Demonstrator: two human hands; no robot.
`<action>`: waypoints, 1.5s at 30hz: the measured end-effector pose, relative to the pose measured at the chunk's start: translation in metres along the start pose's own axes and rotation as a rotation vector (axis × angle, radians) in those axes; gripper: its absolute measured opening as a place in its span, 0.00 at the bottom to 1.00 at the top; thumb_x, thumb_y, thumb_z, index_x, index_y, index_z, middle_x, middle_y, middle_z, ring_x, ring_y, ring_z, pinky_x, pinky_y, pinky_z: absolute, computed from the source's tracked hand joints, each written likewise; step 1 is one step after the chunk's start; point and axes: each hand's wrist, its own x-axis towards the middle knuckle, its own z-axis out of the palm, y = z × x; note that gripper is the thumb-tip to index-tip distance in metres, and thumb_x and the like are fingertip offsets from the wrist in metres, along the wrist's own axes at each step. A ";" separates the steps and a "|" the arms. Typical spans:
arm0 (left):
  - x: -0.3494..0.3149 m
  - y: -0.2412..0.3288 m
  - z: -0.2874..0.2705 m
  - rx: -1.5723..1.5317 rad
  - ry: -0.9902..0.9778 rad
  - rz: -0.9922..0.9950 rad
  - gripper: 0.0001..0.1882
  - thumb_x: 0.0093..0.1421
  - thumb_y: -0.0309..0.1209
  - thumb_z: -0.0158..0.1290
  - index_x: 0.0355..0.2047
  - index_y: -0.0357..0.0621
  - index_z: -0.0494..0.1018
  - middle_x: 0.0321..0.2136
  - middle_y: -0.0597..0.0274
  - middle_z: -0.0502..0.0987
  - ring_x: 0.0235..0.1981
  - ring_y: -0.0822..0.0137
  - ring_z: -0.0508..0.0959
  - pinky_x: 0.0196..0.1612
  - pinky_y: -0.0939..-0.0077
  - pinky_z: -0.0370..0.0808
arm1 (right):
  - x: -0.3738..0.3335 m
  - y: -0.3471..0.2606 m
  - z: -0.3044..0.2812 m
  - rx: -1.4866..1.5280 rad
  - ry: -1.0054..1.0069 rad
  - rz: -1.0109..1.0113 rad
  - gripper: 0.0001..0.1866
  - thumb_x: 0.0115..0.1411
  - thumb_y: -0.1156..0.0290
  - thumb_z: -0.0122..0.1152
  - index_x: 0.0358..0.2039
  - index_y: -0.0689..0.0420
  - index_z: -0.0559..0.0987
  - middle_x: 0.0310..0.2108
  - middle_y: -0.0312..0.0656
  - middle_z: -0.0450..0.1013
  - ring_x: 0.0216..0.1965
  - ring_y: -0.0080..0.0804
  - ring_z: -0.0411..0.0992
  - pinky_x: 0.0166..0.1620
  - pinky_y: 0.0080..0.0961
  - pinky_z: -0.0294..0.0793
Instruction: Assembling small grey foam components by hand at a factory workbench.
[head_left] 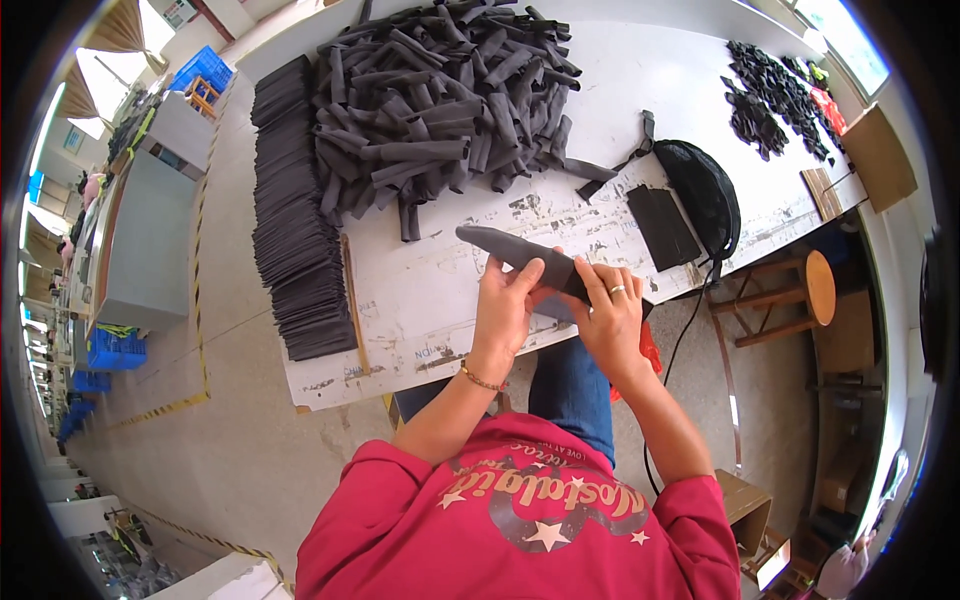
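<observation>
Both hands grip one dark grey fabric sleeve (495, 243), raised over the table's front edge. Its rounded tip points to the far left, and its other end looks darker near my right fingers. My left hand (506, 300) is closed around the middle, thumb on top. My right hand (612, 312), with a ring on one finger, pinches the right end; what lies under those fingers is partly hidden. Beyond my hands is a big heap of loose, curled dark grey fabric pieces (430, 110). Left of the heap, a long row of flat, neatly stacked dark fabric pieces (292, 215) runs along the table edge.
On the white table (400, 300), right of my hands, lie a flat black piece (662, 228) and a rounded black bag (703, 185) with a strap. A wooden stick (354, 305) lies beside the stack. Small black parts (765, 100) sit far right. A wooden stool (820, 288) stands right.
</observation>
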 end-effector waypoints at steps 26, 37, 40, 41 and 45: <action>0.007 -0.029 -0.008 -0.241 -0.170 -0.014 0.18 0.68 0.38 0.48 0.48 0.35 0.72 0.45 0.48 0.78 0.52 0.58 0.76 0.58 0.63 0.70 | 0.003 -0.009 -0.006 0.297 -0.252 0.065 0.16 0.53 0.78 0.65 0.41 0.60 0.70 0.41 0.50 0.70 0.37 0.53 0.72 0.38 0.41 0.73; 0.009 0.004 0.007 -0.307 -0.089 0.150 0.17 0.68 0.37 0.48 0.48 0.33 0.69 0.40 0.49 0.79 0.46 0.55 0.79 0.55 0.59 0.74 | 0.011 0.003 0.000 0.428 -0.141 -0.058 0.08 0.53 0.79 0.64 0.32 0.59 0.75 0.36 0.47 0.73 0.31 0.49 0.74 0.33 0.38 0.73; 0.005 -0.003 0.012 -0.332 -0.112 0.116 0.17 0.69 0.37 0.47 0.47 0.34 0.70 0.39 0.51 0.79 0.46 0.54 0.79 0.57 0.58 0.73 | 0.012 0.000 0.000 0.398 -0.132 -0.025 0.07 0.52 0.81 0.65 0.30 0.60 0.75 0.35 0.46 0.74 0.30 0.45 0.74 0.32 0.32 0.74; 0.005 -0.003 0.012 -0.326 -0.108 0.138 0.17 0.69 0.37 0.47 0.47 0.35 0.70 0.40 0.52 0.79 0.47 0.54 0.78 0.57 0.58 0.72 | 0.012 0.001 0.001 0.401 -0.131 -0.030 0.07 0.52 0.81 0.65 0.30 0.60 0.75 0.35 0.46 0.74 0.30 0.45 0.74 0.32 0.32 0.74; 0.005 -0.005 0.010 -0.317 -0.114 0.146 0.16 0.69 0.36 0.47 0.46 0.34 0.71 0.40 0.51 0.79 0.47 0.53 0.79 0.57 0.60 0.73 | 0.009 0.003 0.004 0.419 -0.137 -0.027 0.07 0.53 0.80 0.65 0.31 0.60 0.75 0.36 0.46 0.74 0.31 0.46 0.74 0.32 0.34 0.73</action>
